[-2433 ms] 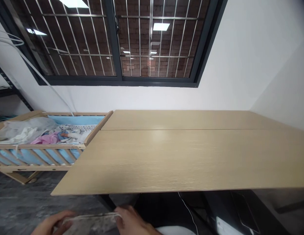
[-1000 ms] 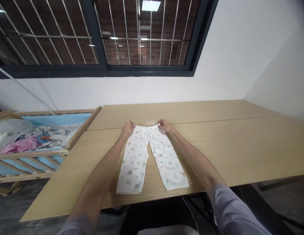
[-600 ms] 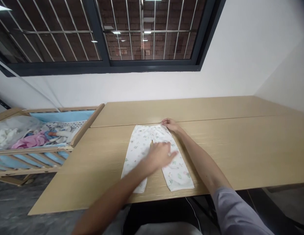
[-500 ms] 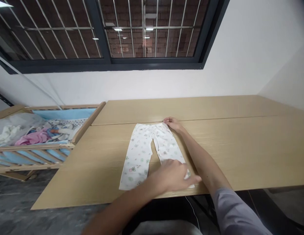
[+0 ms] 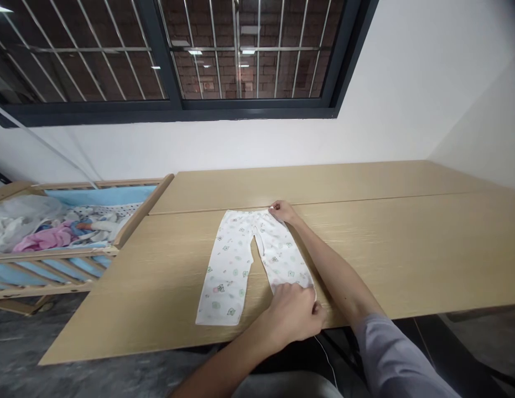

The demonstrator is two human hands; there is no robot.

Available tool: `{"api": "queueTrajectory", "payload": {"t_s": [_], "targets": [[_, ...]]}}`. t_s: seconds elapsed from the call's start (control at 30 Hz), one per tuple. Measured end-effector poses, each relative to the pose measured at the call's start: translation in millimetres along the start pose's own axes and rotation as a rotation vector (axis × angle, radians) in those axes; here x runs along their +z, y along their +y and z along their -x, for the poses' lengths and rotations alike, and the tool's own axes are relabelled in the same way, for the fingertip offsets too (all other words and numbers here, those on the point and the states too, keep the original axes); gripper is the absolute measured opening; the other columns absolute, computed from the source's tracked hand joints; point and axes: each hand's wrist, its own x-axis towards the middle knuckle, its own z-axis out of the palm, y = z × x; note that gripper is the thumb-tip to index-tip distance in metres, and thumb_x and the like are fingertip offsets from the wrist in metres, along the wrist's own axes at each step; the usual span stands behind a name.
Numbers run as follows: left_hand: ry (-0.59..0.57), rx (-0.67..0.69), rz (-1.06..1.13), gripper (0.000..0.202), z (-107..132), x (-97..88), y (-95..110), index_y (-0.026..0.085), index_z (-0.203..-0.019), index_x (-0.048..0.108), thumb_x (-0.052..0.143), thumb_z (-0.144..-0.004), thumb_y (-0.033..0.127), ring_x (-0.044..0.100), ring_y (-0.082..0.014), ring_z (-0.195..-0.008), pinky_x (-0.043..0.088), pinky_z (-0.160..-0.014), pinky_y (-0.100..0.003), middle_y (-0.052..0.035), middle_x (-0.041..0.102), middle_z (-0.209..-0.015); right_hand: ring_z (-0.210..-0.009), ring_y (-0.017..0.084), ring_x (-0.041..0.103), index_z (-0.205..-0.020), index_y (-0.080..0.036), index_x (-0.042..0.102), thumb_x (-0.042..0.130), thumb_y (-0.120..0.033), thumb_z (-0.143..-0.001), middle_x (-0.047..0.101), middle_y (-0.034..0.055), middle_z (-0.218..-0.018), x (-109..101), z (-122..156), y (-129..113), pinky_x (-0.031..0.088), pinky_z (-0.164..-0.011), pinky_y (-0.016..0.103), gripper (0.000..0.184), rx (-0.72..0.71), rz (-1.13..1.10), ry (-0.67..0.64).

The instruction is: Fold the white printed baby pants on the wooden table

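Observation:
White baby trousers (image 5: 232,260) with a small green and pink print lie flat on the wooden table (image 5: 385,237), waistband toward the wall and legs toward me. My right hand (image 5: 282,212) pinches the right corner of the waistband. Over the hem of the right leg, my left hand (image 5: 296,312) is closed, its fingers curled around the cloth there; the hand hides most of that hem. The left leg lies spread out with its hem near the table's front edge.
A wooden cot (image 5: 145,213) with blue lining stands left of the table. Inside it are a pink cloth (image 5: 45,239), other crumpled clothes and a clear plastic bag (image 5: 29,213). A barred window (image 5: 249,110) is above the table.
My left hand has closed on the right leg's hem, its fingers outstretched before. My right hand stays at the waistband corner. The whole view has shifted slightly.

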Motion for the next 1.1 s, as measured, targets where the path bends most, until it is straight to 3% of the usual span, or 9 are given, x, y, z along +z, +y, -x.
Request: {"api": "queueTrajectory", "payload": {"t_s": [0.2,0.37,0.63,0.77,0.83,0.9,0.97,1.03,1.1], "targets": [[0.341,-0.255,0.283,0.033,55.5,-22.7,-33.1,0.024,-0.063,0.054,0.044,-0.093,0.034,0.057,-0.0164,-0.054,0.037,-0.057,-0.031,-0.0013,0.063,-0.058,-0.074,0.014,0.062,-0.093,-0.015,0.068,0.067,-0.021,-0.075,0.071,0.0055,-0.090,9.8,-8.9,-58.2,0.044,-0.065,0.022,0.020,0.001,0.064,0.035],[0.505,-0.499,0.340,0.039,112.3,-27.8,-71.7,0.024,-0.059,0.044,0.041,-0.094,0.043,0.050,-0.0144,-0.050,0.032,-0.054,-0.029,0.0018,0.054,-0.052,-0.079,0.016,0.064,-0.096,-0.016,0.068,0.069,-0.020,-0.071,0.071,0.0052,-0.093,47.1,-16.7,-119.2,0.046,-0.068,0.022,0.025,-0.049,0.131,-0.007],[0.390,-0.795,0.125,0.037,152.2,-7.3,-107.5,0.023,-0.066,0.057,0.039,-0.095,0.037,0.065,-0.0206,-0.064,0.029,-0.058,-0.029,-0.0053,0.070,-0.066,-0.090,0.027,0.069,-0.092,-0.013,0.070,0.068,-0.009,-0.071,0.072,0.0151,-0.091,119.2,-7.3,-155.9,0.051,-0.073,0.032,0.021,0.019,0.331,-0.103],[0.266,-0.888,-0.002,0.035,153.5,-5.0,-107.4,0.024,-0.071,0.061,0.042,-0.095,0.040,0.071,-0.0279,-0.072,0.031,-0.057,-0.030,-0.0081,0.074,-0.075,-0.092,0.030,0.071,-0.096,-0.011,0.068,0.066,-0.014,-0.080,0.073,0.0187,-0.092,127.3,0.7,-159.8,0.052,-0.077,0.035,0.017,-0.002,0.391,-0.149],[0.313,-0.935,-0.086,0.037,156.4,-5.0,-105.1,0.025,-0.071,0.060,0.044,-0.095,0.048,0.070,-0.0302,-0.069,0.033,-0.057,-0.032,-0.0079,0.073,-0.071,-0.103,0.032,0.069,-0.110,-0.009,0.064,0.061,-0.022,-0.089,0.072,0.0215,-0.105,123.5,10.8,-162.9,0.051,-0.086,0.039,0.025,-0.036,0.414,-0.121],[0.475,-0.871,-0.154,0.038,161.3,-3.2,-103.4,0.025,-0.071,0.058,0.045,-0.095,0.051,0.068,-0.0283,-0.067,0.038,-0.061,-0.034,-0.0061,0.069,-0.065,-0.113,0.033,0.065,-0.125,-0.008,0.056,0.050,-0.027,-0.097,0.069,0.0232,-0.117,116.3,30.9,-165.1,0.046,-0.097,0.042,0.034,-0.143,0.437,-0.085],[0.701,-0.652,-0.203,0.032,166.4,1.3,-102.8,0.025,-0.073,0.059,0.050,-0.096,0.045,0.065,-0.0243,-0.068,0.042,-0.069,-0.035,-0.0042,0.067,-0.065,-0.121,0.033,0.061,-0.137,-0.008,0.046,0.043,-0.031,-0.102,0.064,0.0235,-0.127,107.7,63.1,-164.4,0.043,-0.103,0.045,0.043,-0.343,0.437,-0.125],[0.881,-0.404,-0.242,0.017,169.6,8.2,-103.3,0.024,-0.086,0.064,0.055,-0.095,0.036,0.065,-0.0222,-0.076,0.042,-0.077,-0.035,-0.0053,0.071,-0.080,-0.131,0.033,0.053,-0.148,-0.011,0.037,0.041,-0.039,-0.103,0.056,0.0223,-0.142,99.8,104.8,-159.7,0.041,-0.107,0.047,0.053,-0.598,0.399,-0.295],[0.934,-0.247,-0.266,0.017,170.3,17.1,-104.6,0.023,-0.108,0.066,0.060,-0.093,0.028,0.066,-0.0229,-0.092,0.042,-0.083,-0.036,-0.0087,0.072,-0.106,-0.147,0.031,0.035,-0.155,-0.017,0.029,0.043,-0.046,-0.102,0.036,0.0171,-0.160,94.4,148.1,-151.3,0.034,-0.115,0.048,0.062,-0.847,0.356,-0.541]]}}
